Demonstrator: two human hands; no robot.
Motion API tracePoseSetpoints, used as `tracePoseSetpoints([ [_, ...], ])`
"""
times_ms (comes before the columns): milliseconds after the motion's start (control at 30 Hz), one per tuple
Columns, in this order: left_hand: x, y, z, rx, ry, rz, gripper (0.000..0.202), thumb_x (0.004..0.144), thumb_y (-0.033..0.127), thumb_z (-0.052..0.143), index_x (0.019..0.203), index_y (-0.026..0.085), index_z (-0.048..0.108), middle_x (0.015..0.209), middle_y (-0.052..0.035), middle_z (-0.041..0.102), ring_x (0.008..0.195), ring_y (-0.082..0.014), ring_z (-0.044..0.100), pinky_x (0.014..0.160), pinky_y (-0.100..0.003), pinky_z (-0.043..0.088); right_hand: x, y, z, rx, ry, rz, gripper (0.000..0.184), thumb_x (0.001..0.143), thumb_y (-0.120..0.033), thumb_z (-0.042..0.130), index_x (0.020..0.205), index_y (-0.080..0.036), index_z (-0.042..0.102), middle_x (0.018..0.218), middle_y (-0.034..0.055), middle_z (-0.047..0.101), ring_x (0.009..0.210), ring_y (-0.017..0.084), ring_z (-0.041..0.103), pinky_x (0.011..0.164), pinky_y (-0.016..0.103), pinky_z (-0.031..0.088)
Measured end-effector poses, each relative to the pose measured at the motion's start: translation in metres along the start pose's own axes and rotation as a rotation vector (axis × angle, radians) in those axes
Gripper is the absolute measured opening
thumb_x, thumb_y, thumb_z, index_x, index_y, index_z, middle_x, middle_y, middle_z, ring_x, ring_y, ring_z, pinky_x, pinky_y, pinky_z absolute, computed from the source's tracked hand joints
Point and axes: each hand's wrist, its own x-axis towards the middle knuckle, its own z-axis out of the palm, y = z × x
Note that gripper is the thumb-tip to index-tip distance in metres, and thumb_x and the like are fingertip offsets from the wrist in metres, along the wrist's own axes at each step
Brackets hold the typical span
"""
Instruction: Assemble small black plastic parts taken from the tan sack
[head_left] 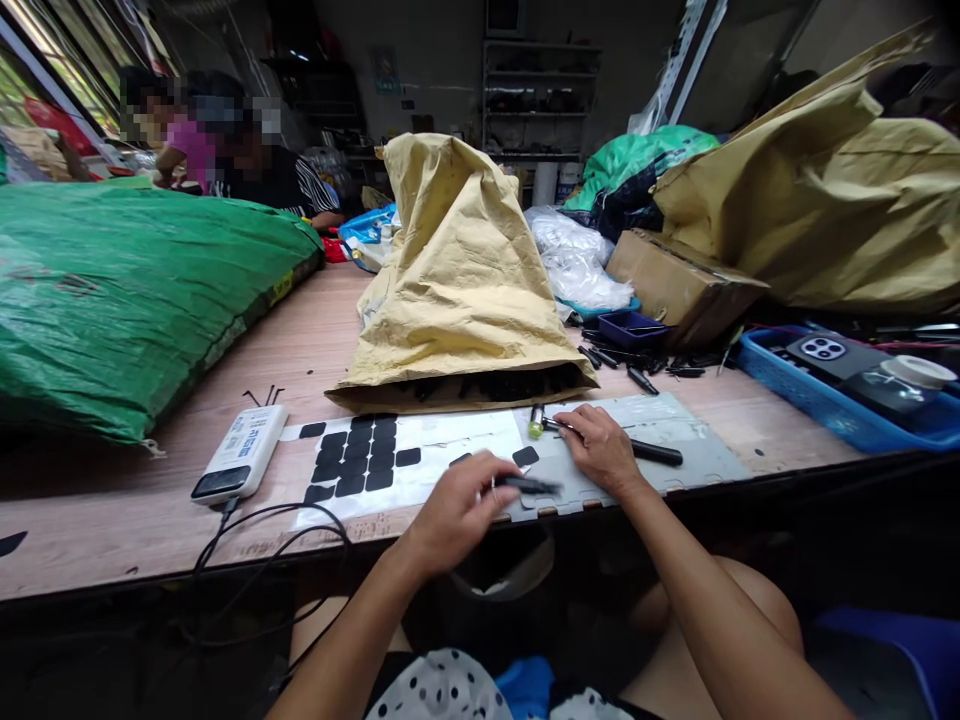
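Note:
My left hand is closed on a slim black piece, blurred by motion, above the board's front edge. My right hand has its fingers around the thin shaft of a small hammer. The hammer's yellow-green and metal head points left, and its black grip sticks out on the right. Under both hands lies a grey board. Left of it, rows of black rounded-square pads rest on a white sheet, with a single black pad between my hands.
A large tan sack lies open toward me, dark pieces inside. A green sack fills the left. A white power bank trails a black cable. A blue basket stands right, beyond loose black pieces. Two people sit back left.

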Motion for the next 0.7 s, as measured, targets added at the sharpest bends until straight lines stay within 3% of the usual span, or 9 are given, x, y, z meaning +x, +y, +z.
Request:
tracePoseSetpoints([
  [67,-0.025,0.012,0.009,-0.074,-0.252,-0.048,0.021,0.097,0.037,0.056,0.108,0.027,0.071,0.099,0.0001,0.070,0.092,-0.0167,0.063,0.084,-0.026,0.045,0.000,0.000,0.000,-0.009,0.005,0.001,0.022,0.096,-0.023,0.055,0.110,-0.023,0.072,0.094,0.0056,0.066,0.092,0.023,0.056,0.084,0.035,0.044],
  [133,-0.048,0.006,0.026,-0.032,-0.382,-0.171,0.020,0.095,0.039,0.058,0.104,0.028,0.072,0.094,0.0016,0.071,0.086,-0.0166,0.063,0.078,-0.025,0.046,0.000,0.000,0.000,-0.009,0.007,0.004,0.022,0.095,-0.023,0.056,0.110,-0.023,0.072,0.094,0.0055,0.066,0.092,0.023,0.056,0.084,0.034,0.044],
  [300,-0.070,-0.062,0.082,0.249,-0.157,-0.491,0.027,0.097,0.039,0.049,0.106,0.024,0.070,0.103,-0.0053,0.073,0.102,-0.0227,0.064,0.090,-0.032,0.046,0.000,-0.001,0.000,-0.010,0.002,0.004,0.022,0.096,-0.024,0.055,0.110,-0.023,0.072,0.094,0.0054,0.066,0.092,0.023,0.055,0.084,0.034,0.044],
  [367,-0.067,-0.085,0.096,0.340,-0.109,-0.604,0.031,0.099,0.039,0.044,0.099,0.022,0.070,0.099,-0.0083,0.073,0.100,-0.0249,0.067,0.087,-0.034,0.047,-0.001,0.000,0.000,-0.015,0.004,0.002,0.022,0.096,-0.025,0.054,0.111,-0.023,0.071,0.094,0.0056,0.065,0.092,0.023,0.055,0.084,0.035,0.044],
  [433,-0.063,-0.093,0.103,0.395,-0.102,-0.647,0.028,0.098,0.034,0.044,0.101,0.024,0.070,0.099,-0.0086,0.074,0.099,-0.0265,0.069,0.084,-0.035,0.049,-0.001,0.000,0.000,-0.015,0.001,-0.002,0.022,0.096,-0.025,0.054,0.111,-0.023,0.071,0.094,0.0058,0.065,0.093,0.023,0.055,0.085,0.035,0.044],
  [500,-0.061,-0.087,0.102,0.412,-0.124,-0.625,0.027,0.095,0.030,0.048,0.112,0.027,0.069,0.103,-0.0092,0.075,0.103,-0.0289,0.069,0.085,-0.038,0.049,-0.001,0.001,0.001,-0.012,-0.003,-0.006,0.023,0.096,-0.025,0.053,0.110,-0.023,0.071,0.094,0.0060,0.065,0.092,0.023,0.055,0.084,0.035,0.044],
  [567,-0.062,-0.068,0.095,0.418,-0.155,-0.573,0.032,0.089,0.030,0.057,0.119,0.027,0.068,0.108,-0.0110,0.074,0.106,-0.0320,0.069,0.087,-0.041,0.049,-0.001,0.002,0.001,-0.012,-0.002,-0.008,0.023,0.096,-0.025,0.053,0.110,-0.024,0.071,0.094,0.0063,0.065,0.092,0.024,0.055,0.084,0.036,0.044],
  [633,-0.061,-0.042,0.083,0.353,-0.209,-0.487,0.033,0.083,0.035,0.066,0.115,0.028,0.071,0.106,-0.0091,0.075,0.101,-0.0314,0.069,0.085,-0.040,0.050,-0.001,0.002,0.001,-0.011,0.001,-0.011,0.023,0.096,-0.026,0.053,0.111,-0.024,0.071,0.094,0.0065,0.065,0.092,0.024,0.055,0.084,0.036,0.044],
  [700,-0.050,-0.018,0.064,0.156,-0.300,-0.400,0.025,0.082,0.042,0.068,0.102,0.028,0.075,0.093,-0.0035,0.076,0.085,-0.0245,0.070,0.074,-0.032,0.050,-0.001,0.002,0.001,-0.010,0.001,-0.014,0.024,0.096,-0.025,0.052,0.111,-0.023,0.071,0.094,0.0066,0.065,0.091,0.024,0.055,0.084,0.037,0.044],
])
